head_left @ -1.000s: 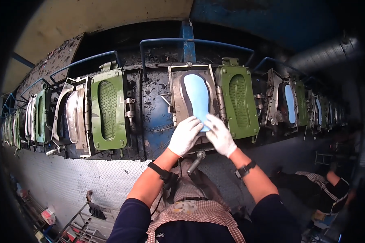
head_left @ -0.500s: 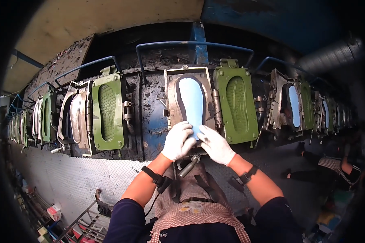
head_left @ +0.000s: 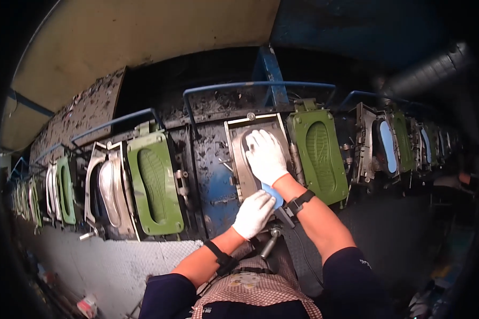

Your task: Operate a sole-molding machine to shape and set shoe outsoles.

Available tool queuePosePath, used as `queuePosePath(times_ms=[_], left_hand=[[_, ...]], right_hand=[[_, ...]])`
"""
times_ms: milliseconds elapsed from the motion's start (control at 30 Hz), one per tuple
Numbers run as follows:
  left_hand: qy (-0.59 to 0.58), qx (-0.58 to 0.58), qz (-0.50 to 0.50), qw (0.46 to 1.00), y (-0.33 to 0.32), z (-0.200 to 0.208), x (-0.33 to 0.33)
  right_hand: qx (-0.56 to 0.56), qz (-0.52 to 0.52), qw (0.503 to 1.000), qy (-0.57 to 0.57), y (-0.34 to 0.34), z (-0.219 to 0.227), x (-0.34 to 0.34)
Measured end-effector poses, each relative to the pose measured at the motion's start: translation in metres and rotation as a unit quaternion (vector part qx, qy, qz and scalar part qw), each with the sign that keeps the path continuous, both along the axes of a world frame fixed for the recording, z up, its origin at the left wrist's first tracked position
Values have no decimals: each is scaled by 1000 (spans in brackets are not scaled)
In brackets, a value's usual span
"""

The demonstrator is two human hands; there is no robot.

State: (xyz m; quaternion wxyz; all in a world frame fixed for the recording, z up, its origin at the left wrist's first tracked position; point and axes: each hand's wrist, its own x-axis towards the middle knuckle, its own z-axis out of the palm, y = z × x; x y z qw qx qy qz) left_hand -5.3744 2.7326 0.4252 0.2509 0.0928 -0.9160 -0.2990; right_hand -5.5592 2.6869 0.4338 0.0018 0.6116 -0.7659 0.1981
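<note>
- Overall, 1 long blue-black bench (head_left: pixel 215 181) bearing a row of opened moulds, with 1 blue rail (head_left: pixel 261 84) along the far side.
- Metal mould half (head_left: pixel 242 181), directly before the person; green mould half (head_left: pixel 320 154) just beside it on the right, sole-shaped recess facing up.
- Blue sole piece (head_left: pixel 272 195), mostly hidden beneath the right hand and over the metal mould half. Long axis runs away from the person, far end leaning left; near end shows between the left hand and the right wrist.
- Right hand (head_left: pixel 266 154), gloved, palm down, fingers extended and slightly parted, covering the far stretch. Its forearm crosses the near right side, the chief obstruction.
- Left hand (head_left: pixel 254 214), gloved, nearer the exposed end, fingers narrow at its left edge; whether they pinch it, cannot tell.
- Metal handle (head_left: pixel 270 245), below the left hand, in front of the mould.
- Dark edging (head_left: pixel 245 141), visible left of the right fingers.
</note>
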Motion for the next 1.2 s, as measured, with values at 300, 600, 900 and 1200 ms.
queuePosePath(times_ms=[300, 600, 900, 1200], left_hand=[[-8, 28, -43, 999, -9, -6, 6], [-45, -54, -89, 994, -22, 22, -7], [-215, -23, -379, 900, -82, 43, -66], [-209, -131, -380, 892, -60, 41, -74]], right_hand=[[23, -3, 1000, 20, -26, 14, 5], [56, -27, 998, -4, -27, 20, -4], [-101, -313, 809, -487, 220, 80, 40], [363, -149, 300, -870, 247, 17, 56]])
